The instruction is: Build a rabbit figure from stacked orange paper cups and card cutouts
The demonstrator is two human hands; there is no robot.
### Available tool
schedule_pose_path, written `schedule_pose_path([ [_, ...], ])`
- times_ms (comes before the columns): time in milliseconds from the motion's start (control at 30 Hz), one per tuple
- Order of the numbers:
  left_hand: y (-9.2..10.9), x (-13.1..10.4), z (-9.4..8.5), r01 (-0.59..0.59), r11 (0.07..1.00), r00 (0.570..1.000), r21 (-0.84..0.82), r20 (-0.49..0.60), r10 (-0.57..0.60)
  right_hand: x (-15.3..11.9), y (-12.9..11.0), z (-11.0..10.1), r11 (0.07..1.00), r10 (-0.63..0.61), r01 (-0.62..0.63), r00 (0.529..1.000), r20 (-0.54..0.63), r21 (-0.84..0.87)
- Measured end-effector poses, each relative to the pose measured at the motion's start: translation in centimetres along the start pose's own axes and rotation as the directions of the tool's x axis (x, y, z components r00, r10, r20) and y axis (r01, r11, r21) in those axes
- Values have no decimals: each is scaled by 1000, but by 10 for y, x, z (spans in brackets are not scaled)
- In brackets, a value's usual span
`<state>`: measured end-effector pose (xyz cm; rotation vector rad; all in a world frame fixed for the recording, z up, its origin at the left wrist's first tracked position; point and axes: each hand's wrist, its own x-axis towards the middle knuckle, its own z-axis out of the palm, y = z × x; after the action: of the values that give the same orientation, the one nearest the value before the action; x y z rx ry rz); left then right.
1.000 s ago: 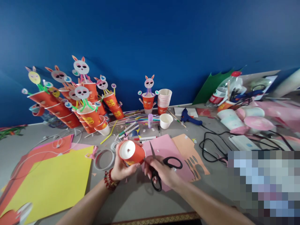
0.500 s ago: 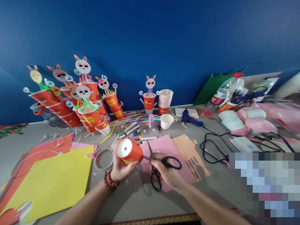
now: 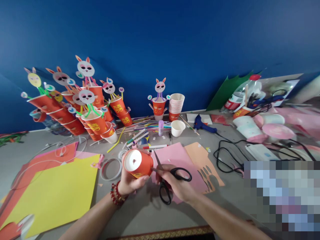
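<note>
Left hand (image 3: 128, 181) grips the red cup (image 3: 138, 163), base toward us; right hand (image 3: 176, 185) clasps open scissors (image 3: 170, 181), blade touching the cup's side above pink paper (image 3: 178, 160).

A deep blue wall (image 3: 175, 40) rises behind the grey table (image 3: 147, 213), seemingly evenly lit.

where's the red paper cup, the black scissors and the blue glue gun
red paper cup (image 3: 138, 163): head view, on its white underside
black-handled scissors (image 3: 182, 174): head view, on the upper finger loop
blue hot glue gun (image 3: 200, 124): head view, on its body
</note>
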<state>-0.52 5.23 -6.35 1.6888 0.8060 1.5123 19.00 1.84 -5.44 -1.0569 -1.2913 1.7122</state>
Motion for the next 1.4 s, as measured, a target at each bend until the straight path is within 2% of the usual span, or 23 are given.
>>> schedule_pose_path([
  [100,3,2,0,-35,999,999,-3,40,35,1,3,0,999,30,-31,999,35,35],
  [233,6,2,0,-26,999,999,25,42,24,1,3,0,999,-43,43,999,21,1],
  [333,5,0,-1,34,999,999,16,37,-34,0,-2,0,986,-125,127,992,20,-109],
  [400,2,-2,-1,89,996,996,-3,23,-89,-1,-8,-2,945,-226,229,973,38,-231],
  [567,-6,-7,-4,242,970,970,-33,-34,-243,0,-16,-9,729,-415,410,901,121,-548],
  [667,-5,-4,-5,341,939,940,-48,2,-341,4,-17,-12,561,-480,484,851,213,-671],
  [833,3,5,-4,501,862,865,-79,67,-497,8,-20,-12,240,-521,521,781,344,-819],
  [967,8,10,-1,616,775,787,-141,95,-609,9,-20,-12,106,-535,518,750,390,-849],
  [1067,11,13,1,648,745,761,-157,92,-642,9,-19,-15,65,-548,517,733,403,-853],
  [1133,14,15,1,668,727,743,-156,102,-661,9,-20,-16,75,-523,533,740,422,-843],
  [1200,16,17,1,706,690,708,-160,136,-692,8,-22,-18,105,-486,551,755,441,-828],
  [1300,17,19,-1,751,635,660,-182,184,-728,7,-24,-18,110,-483,564,750,452,-818],
  [1400,17,19,-2,759,626,651,-177,198,-733,8,-23,-17,105,-498,568,741,451,-817],
])
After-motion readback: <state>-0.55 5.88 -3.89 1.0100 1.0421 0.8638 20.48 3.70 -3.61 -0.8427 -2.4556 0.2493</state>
